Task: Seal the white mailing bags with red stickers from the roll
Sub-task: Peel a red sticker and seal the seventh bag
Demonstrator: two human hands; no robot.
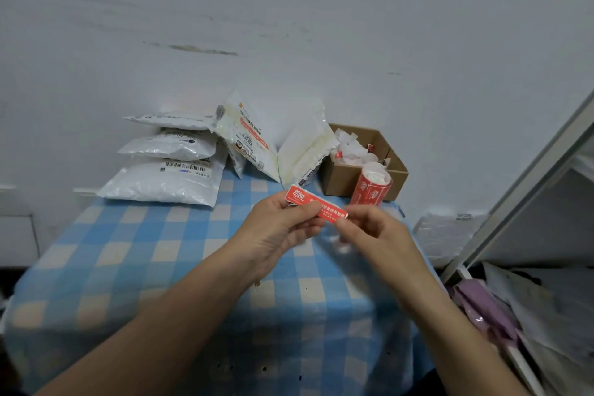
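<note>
**Q:** What occupies the far left of the tabletop (128,251)?
**A:** Three filled white mailing bags, the stacked mailing bags (167,170), lie flat at the rear left corner against the wall. Just to their right, the leaning mailing bags (257,138) stand tilted against the same wall.

**Q:** What is the left arm's pose?
**A:** The forearm enters from the lower left and angles up toward centre. The left hand (279,231) is raised above the checked cloth with its palm toward the camera. Its thumb and fingers pinch the left portion of the red sticker (316,207).

**Q:** How is the sticker oriented?
**A:** Its printed face is toward the camera and its long axis slopes down to the right. It is clear of the tabletop and spans both hands.

**Q:** And the right arm?
**A:** The forearm enters from the lower right. The right hand (369,228) has curled fingers, and its thumb and forefinger pinch the sticker's right end.

**Q:** Where is the supply?
**A:** The sticker roll (371,190) stands upright behind the right hand, just in front of a cardboard box (337,183) holding crumpled white paper. A shelf unit (514,202) stands at far right.
</note>
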